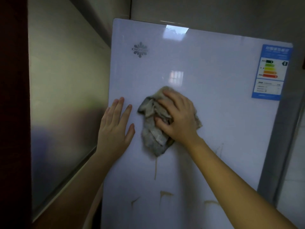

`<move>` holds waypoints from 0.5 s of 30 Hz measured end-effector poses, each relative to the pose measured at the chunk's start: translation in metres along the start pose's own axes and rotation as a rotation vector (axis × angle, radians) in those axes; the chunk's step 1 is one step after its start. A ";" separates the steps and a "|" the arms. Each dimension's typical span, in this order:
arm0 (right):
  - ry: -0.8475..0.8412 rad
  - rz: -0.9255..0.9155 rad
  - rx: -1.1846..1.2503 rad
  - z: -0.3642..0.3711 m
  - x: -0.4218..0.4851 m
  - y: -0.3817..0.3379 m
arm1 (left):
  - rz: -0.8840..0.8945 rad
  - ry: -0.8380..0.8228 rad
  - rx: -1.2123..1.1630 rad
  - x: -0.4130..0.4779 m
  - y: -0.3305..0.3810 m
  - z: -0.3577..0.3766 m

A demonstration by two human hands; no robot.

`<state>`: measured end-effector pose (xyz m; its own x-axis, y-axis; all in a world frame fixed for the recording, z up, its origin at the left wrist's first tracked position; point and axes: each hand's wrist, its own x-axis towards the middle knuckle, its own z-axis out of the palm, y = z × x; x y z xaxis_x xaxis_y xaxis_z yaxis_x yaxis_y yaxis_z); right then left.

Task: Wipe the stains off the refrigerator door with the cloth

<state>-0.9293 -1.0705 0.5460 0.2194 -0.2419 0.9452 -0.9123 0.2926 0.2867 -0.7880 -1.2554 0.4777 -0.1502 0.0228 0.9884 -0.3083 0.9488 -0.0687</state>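
Observation:
The white refrigerator door (pixel 214 113) fills the middle of the head view. My right hand (pixel 177 116) grips a crumpled grey-beige cloth (pixel 153 129) and presses it against the door's centre. My left hand (pixel 115 126) rests flat on the door near its left edge, fingers straight. Brown drip stains (pixel 155 169) run down just under the cloth. Further brown marks, among them one stain (pixel 165 194), sit lower on the door.
A blue energy label (pixel 272 71) is stuck at the door's upper right and a grey logo (pixel 140 49) at its upper left. A frosted panel (pixel 66 96) stands close on the left. A grey frame and tiled wall (pixel 290 154) lie right.

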 end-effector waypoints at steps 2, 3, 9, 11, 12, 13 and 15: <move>-0.037 -0.106 -0.027 -0.003 -0.006 0.010 | 0.000 0.004 -0.005 0.000 0.000 0.000; -0.020 -0.084 -0.028 -0.005 -0.007 0.015 | 0.000 0.006 -0.005 0.000 0.000 0.000; 0.247 0.377 0.033 -0.019 -0.010 0.014 | -0.023 -0.011 -0.006 0.001 0.004 -0.002; 0.232 0.408 0.051 -0.017 -0.014 0.005 | -0.026 -0.017 -0.012 0.001 0.004 -0.003; 0.204 0.386 0.054 -0.015 -0.017 0.003 | -0.026 -0.020 -0.014 0.001 0.004 -0.003; 0.170 0.346 0.049 -0.015 -0.021 0.003 | -0.026 -0.022 -0.015 0.001 0.004 -0.004; 0.141 0.297 0.023 -0.017 -0.025 0.009 | -0.027 -0.027 -0.012 0.001 0.004 -0.004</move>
<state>-0.9372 -1.0461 0.5273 -0.0133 -0.0179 0.9998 -0.9508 0.3097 -0.0071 -0.7855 -1.2502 0.4786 -0.1669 -0.0113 0.9859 -0.3012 0.9527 -0.0401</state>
